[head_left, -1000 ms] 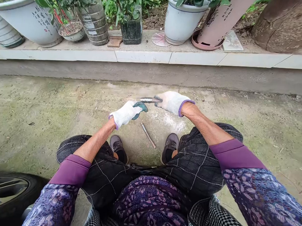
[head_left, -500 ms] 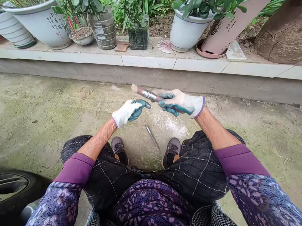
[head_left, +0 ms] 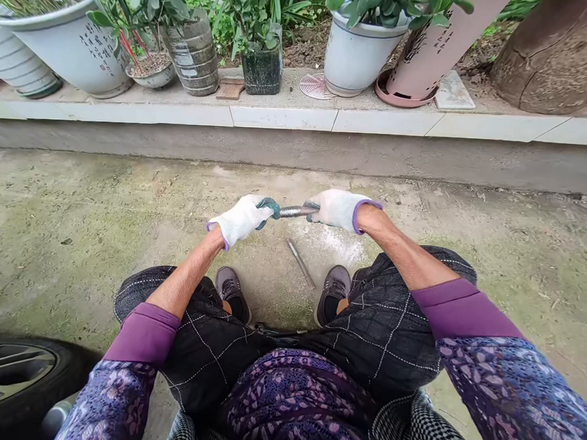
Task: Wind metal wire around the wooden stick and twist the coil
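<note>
Fingers [head_left: 269,209] of the gloved left hand [head_left: 239,221] and right hand [head_left: 337,210] curl shut around a short ribbed metal rod [head_left: 294,211], its ends hidden in the grips. A thinner metal rod [head_left: 301,263] lies on the concrete floor [head_left: 103,237] just before the shoes [head_left: 232,294].

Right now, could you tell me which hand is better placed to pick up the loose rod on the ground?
Probably the right hand: it sits nearly above the loose rod, nearer than the left hand, though both grip the metal bar.
</note>
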Tool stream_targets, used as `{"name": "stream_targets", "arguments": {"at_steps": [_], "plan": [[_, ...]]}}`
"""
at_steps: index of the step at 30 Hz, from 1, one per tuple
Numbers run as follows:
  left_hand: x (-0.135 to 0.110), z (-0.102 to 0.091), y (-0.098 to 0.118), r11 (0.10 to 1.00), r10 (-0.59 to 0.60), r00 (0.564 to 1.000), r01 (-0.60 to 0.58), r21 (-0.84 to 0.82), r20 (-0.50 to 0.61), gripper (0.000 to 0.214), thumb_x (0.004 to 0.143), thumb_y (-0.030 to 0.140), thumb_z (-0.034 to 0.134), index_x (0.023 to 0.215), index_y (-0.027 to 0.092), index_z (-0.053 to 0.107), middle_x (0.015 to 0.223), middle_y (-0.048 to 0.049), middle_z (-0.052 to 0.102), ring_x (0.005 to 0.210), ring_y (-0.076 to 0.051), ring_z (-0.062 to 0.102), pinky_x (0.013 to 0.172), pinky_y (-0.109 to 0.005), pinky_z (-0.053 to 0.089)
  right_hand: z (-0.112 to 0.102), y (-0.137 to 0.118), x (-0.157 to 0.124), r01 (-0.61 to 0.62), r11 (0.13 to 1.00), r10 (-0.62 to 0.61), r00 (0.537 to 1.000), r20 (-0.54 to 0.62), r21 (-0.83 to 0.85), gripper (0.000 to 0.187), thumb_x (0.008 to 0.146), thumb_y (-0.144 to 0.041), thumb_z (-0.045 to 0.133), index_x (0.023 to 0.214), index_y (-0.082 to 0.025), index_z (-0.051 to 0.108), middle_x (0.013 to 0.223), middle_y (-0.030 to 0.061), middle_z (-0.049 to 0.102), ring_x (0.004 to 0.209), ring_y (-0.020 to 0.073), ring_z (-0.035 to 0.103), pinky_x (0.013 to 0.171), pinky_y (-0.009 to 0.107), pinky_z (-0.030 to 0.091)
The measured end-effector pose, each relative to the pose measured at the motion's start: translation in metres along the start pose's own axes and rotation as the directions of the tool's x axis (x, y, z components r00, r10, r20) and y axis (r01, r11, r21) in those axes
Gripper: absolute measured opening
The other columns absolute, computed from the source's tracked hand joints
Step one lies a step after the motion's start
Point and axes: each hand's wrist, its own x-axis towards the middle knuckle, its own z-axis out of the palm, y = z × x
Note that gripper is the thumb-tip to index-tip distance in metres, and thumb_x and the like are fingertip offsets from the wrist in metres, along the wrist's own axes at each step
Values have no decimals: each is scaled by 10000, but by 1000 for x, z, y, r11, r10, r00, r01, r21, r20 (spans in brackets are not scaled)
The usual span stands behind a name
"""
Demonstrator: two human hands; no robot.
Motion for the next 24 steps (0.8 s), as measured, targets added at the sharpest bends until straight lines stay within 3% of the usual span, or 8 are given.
{"name": "stream_targets", "arguments": {"at_steps": [3,5,8,10,14,16,19,24], "plan": [[-1,13,-5,998,8,996,-3,-60,87,204,817,231,533,843,153,720,432,65,403,341,-52,298,374,-194,194,-8,-1,9,-14,988,-4,993,-118,-153,209,774,-310,665,927,-174,707,701,44,633,613,163,543,547,269,330],[1,21,-11,988,31,991,-11,-151,129,201,818,258,549,875,151,709,428,72,390,342,-58,298,366,-192,186,-13,-3,10,-29,992,5,980,-199,-121,273,820,-350,625,1023,-181,694,757,42,645,606,151,544,545,262,367],[6,24,-20,932,56,988,1,-361,147,210,814,297,564,892,142,682,423,88,359,328,-59,265,349,-193,165,-18,-10,5,-39,979,83,973,-214,200,266,839,-342,620,1033,-168,671,699,10,601,499,100,479,455,233,379],[9,21,-23,879,59,989,11,-476,133,221,804,306,571,914,139,665,417,99,344,317,-60,236,339,-195,155,-20,-16,0,-18,901,102,980,-171,433,260,835,-342,644,1015,-156,656,664,-7,573,448,74,438,383,208,364],[14,10,-25,849,35,999,-13,-528,31,218,793,289,567,937,145,643,402,106,344,310,-66,216,328,-199,138,-22,-23,-12,-1,771,15,1000,-17,636,334,795,-337,710,1057,-142,641,601,-30,543,406,63,416,326,185,352],[17,6,-25,870,8,1000,-17,-492,-20,193,781,276,560,896,146,643,398,101,352,311,-67,232,332,-201,146,-23,-22,-17,7,776,-91,991,101,631,339,787,-352,711,1049,-148,643,607,-32,554,398,63,419,324,186,349],[20,3,-23,924,1,996,-34,-382,-88,151,731,241,582,815,138,654,461,70,458,354,-59,300,358,-198,200,-21,-18,-24,55,863,-218,937,272,503,277,773,-366,709,941,-151,663,623,-30,569,405,58,419,332,183,327],[20,3,-19,966,100,982,-134,-222,-161,146,674,178,565,738,122,684,621,14,592,518,-71,448,468,-183,335,-21,-15,-31,55,968,-134,938,320,243,173,767,-302,679,827,-140,681,571,-20,540,409,71,401,359,215,295]]}}
